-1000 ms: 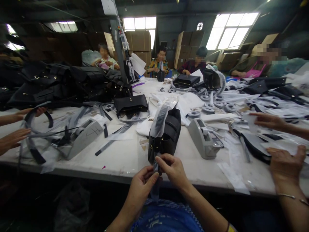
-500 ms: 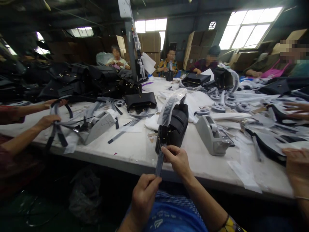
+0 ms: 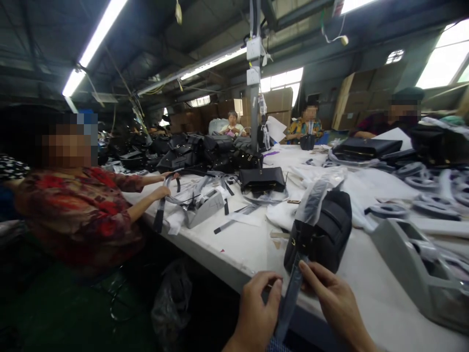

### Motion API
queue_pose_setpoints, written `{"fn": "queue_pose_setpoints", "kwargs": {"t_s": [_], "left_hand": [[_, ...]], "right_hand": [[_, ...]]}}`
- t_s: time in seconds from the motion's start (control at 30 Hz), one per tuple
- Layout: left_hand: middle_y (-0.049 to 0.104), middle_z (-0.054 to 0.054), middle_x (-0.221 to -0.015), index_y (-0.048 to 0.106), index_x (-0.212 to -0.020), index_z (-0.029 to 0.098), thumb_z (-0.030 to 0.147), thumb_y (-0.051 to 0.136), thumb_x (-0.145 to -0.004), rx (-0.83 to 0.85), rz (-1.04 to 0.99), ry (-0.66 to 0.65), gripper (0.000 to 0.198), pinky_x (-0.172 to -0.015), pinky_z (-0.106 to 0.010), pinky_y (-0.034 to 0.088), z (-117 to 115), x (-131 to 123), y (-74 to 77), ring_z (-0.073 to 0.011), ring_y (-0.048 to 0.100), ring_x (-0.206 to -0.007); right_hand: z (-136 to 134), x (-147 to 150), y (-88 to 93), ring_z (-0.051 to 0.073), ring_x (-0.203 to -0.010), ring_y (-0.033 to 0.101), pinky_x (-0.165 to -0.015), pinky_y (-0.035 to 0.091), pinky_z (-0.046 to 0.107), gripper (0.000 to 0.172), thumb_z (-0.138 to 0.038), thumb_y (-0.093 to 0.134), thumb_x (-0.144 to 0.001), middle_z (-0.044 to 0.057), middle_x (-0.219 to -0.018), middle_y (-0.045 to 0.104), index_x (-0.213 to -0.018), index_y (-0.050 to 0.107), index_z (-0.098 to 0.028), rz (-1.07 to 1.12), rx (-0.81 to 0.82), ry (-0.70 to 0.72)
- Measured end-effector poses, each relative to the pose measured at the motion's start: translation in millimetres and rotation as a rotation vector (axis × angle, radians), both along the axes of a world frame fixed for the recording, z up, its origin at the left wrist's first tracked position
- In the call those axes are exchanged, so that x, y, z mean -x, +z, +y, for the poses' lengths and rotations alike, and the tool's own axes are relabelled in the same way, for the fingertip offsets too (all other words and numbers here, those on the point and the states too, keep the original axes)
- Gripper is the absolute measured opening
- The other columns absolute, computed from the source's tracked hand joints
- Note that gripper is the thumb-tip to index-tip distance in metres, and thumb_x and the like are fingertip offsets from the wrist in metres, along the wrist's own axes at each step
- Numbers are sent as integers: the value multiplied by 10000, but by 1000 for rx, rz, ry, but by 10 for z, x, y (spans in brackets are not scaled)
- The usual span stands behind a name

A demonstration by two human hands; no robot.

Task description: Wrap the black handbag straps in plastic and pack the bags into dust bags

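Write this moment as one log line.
right hand: pinching long dark film-covered strap | left hand: beside strap | black boxy handbag: on white table

Tube lights (image 3: 103, 33) and washed-out windows (image 3: 445, 56) glare amid dimness, with deep shadow under the table (image 3: 234, 252).

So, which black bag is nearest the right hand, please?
The black bag directly beyond the right hand; the other bags sit farther across the table.
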State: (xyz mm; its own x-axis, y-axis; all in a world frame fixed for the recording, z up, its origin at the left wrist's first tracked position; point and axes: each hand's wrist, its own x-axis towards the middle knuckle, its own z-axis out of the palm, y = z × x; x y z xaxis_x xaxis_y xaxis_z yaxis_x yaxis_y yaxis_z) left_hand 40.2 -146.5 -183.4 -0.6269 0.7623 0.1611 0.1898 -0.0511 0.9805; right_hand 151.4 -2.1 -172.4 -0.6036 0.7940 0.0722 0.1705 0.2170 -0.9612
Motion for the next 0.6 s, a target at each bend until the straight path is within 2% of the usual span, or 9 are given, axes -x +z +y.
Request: {"fn": "queue_pose_setpoints", "kwargs": {"t_s": [0.07, 0.2, 0.3, 0.4, 0.43, 0.47, 0.53, 0.6], "left_hand": [[720, -100, -890, 703, -917, 194, 568, 611, -868, 18, -152, -69, 389, -796, -332, 519, 220, -16, 21, -223, 666, -855], [670, -73, -751, 622, -880, 158, 769, 655, -698, 5, -376, -135, 639, -578, -293, 532, 533, -92, -111, -178, 641, -622], [622, -30, -723, 626, -900, 150, 739, 704, -677, -6, -453, -142, 635, -468, -220, 461, 548, -177, -204, -122, 569, -550], [587, 19, -725, 631, -988, 175, 682, 710, -723, 1, -484, -142, 577, -390, -153, 296, 472, -220, -258, -48, 419, -476], [589, 27, -729, 631, -994, 185, 658, 737, -714, 1, -485, -130, 560, -432, -148, 330, 460, -210, -273, -44, 421, -496], [601, 25, -709, 640, -979, 182, 633, 770, -691, 4, -434, -40, 550, -446, -159, 350, 457, -190, -285, -57, 438, -506], [609, 27, -673, 658, -959, 188, 622, 807, -641, 27, -335, 100, 558, -449, -185, 364, 459, -148, -296, -83, 460, -508], [636, 15, -674, 677, -928, 194, 646, 815, -598, 52, -245, 163, 577, -434, -209, 360, 445, -126, -283, -114, 499, -518]], "right_hand": [[42, 9, -37, 188, -619, 610, -583, 486, 240, 497, -676, 598, -807, 28, -632, 624, -710, 690, -197, -6, -73, 3], [134, 44, -94, 164, -576, 602, -549, 476, 218, 449, -629, 623, -818, 16, -624, 627, -677, 691, -208, 16, -235, 10], [56, 20, -36, 147, -556, 577, -521, 445, 217, 452, -560, 575, -896, 13, -604, 608, -641, 663, -197, 41, -302, -1], [1, -85, 84, 137, -560, 570, -545, 427, 226, 464, -459, 534, -958, 16, -587, 604, -600, 638, -182, 19, -370, 22], [45, -149, 122, 139, -588, 589, -579, 440, 229, 432, -421, 533, -968, 18, -611, 627, -633, 664, -183, 5, -388, 37], [124, -242, 159, 145, -629, 613, -622, 457, 234, 388, -391, 533, -973, 23, -654, 657, -688, 696, -186, -3, -408, 15], [367, -528, 230, 167, -763, 662, -748, 490, 258, 283, -362, 541, -971, 41, -800, 719, -858, 745, -203, -12, -475, -154], [681, -909, 291, 203, -949, 672, -912, 482, 311, 254, -367, 555, -950, 71, -1002, 738, -1023, 741, -210, -43, -562, -444]]}}
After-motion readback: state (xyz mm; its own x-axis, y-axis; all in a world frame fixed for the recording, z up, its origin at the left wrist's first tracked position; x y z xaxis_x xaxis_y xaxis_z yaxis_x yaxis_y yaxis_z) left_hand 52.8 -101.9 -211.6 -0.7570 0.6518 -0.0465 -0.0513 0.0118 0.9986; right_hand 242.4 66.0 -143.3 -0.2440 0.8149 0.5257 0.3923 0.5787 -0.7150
